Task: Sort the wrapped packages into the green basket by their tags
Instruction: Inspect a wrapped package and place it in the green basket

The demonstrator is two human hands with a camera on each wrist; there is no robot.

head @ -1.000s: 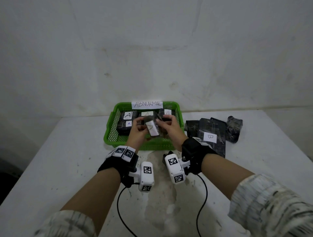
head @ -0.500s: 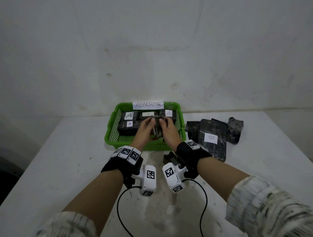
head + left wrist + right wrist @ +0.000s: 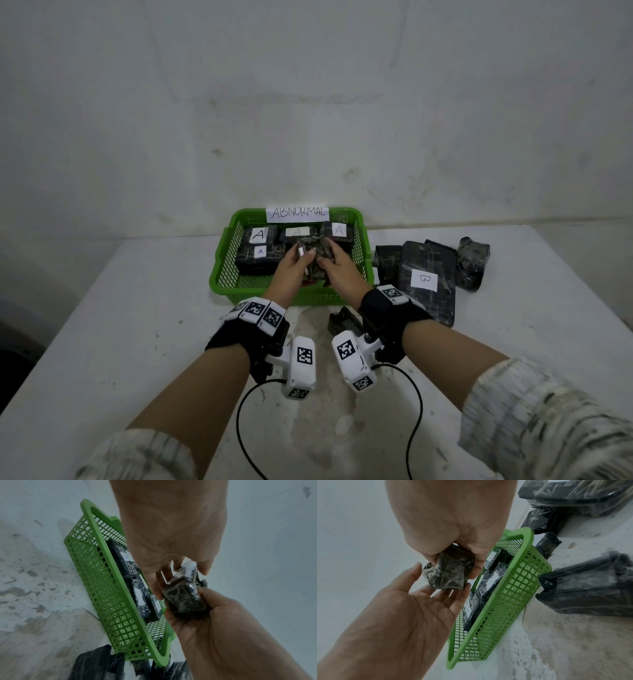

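- Since a second ago the hands are moving deeper over the basket — the package that was held with its white tag facing the head camera is now turning edge-on, so only a sliver of the tag is showing.
- The right hand is gripping the package, thumb and fingers curling round its dark wrapped body; the left hand is lying against it with fingers nearly straight, cupping it rather than clamping.
- The package is hanging above the basket's middle, not yet resting on anything below, as far as the wrist views show.
- Four packages are already lying in the basket, tags reading A, under a sign reading ABNORMAL.
- A pile of dark packages is still waiting on the table just beside the basket's right wall; one is showing a B tag. The sorting looks to be somewhere around its middle — the held one is about to go in.
- The held tag's letter is unreadable now, the other pile tags are not visible, and the hands are covering the basket's near middle.
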